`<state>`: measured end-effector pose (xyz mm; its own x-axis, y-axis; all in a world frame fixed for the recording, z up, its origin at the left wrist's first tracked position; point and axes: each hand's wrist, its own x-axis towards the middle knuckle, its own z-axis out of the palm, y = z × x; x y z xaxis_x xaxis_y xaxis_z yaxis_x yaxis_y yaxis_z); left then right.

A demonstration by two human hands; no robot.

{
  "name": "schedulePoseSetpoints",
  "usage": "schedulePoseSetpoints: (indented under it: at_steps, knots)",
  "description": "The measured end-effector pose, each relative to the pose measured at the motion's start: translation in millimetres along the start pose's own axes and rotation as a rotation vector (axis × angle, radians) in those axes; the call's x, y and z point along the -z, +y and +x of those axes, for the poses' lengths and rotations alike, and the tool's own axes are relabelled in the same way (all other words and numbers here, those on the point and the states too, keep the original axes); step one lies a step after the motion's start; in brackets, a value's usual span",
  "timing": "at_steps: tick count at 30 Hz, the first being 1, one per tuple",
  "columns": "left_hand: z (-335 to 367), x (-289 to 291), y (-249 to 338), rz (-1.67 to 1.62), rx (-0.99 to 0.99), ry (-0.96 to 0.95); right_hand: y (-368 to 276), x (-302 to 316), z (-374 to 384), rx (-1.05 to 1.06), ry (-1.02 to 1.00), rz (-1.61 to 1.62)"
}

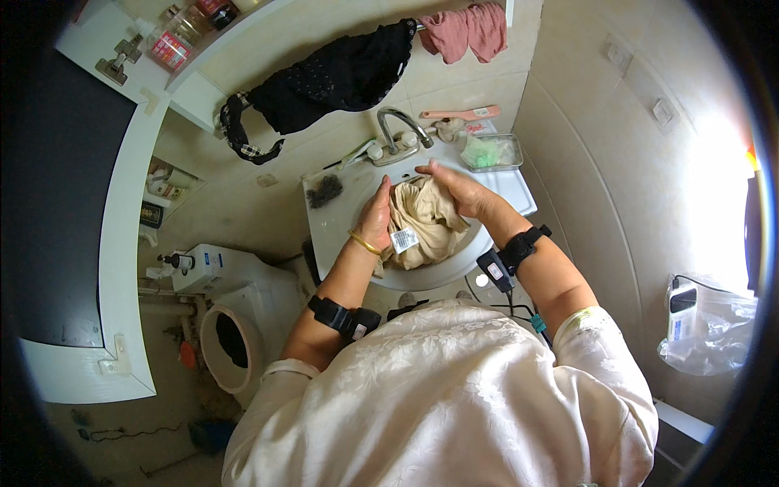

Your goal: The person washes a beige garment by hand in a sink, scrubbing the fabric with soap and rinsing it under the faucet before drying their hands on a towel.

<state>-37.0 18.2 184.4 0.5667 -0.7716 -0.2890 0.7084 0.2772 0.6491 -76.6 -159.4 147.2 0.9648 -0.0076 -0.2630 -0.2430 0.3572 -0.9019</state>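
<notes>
A bunched beige cloth garment [428, 213] with a white label [404, 239] fills much of the white sink [333, 235]. Against the garment's left side lies my left hand [376, 216], its fingers stretched straight and a gold bangle at the wrist. My right hand [459, 190] rests along the upper right side, fingers extended toward the tap; neither hand is curled around the cloth. Just beyond my hands the curved metal tap [398, 122] rises from the back of the sink. No running water can be made out.
On the sink's rim are a dark scrubbing tangle [325, 191], a clear dish [497, 152] with something green, and a pink-handled brush [460, 114]. Black cloth [329, 77] and a pink cloth [466, 34] hang above. A toilet [235, 341] stands left; a plastic bag [706, 345] hangs right.
</notes>
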Motion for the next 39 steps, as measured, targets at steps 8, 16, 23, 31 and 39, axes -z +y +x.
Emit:
schedulePoseSetpoints:
  at_steps: [8,16,23,31,39]
  knots:
    - [12,29,-4,0.027,-0.047,0.259,-11,-1,-10,0.035,0.057,0.374]
    - [24,24,-12,-0.089,0.138,0.316,3,-91,-32,0.681,0.215,-1.169]
    - [45,95,-39,-0.229,-0.016,-0.522,-2,-116,-33,0.414,0.251,-1.287]
    - [29,2,-36,-0.131,0.054,0.171,-18,-68,4,0.317,0.552,-0.982]
    - [33,33,-30,-0.092,0.011,0.207,-6,-74,-3,0.469,0.421,-1.167]
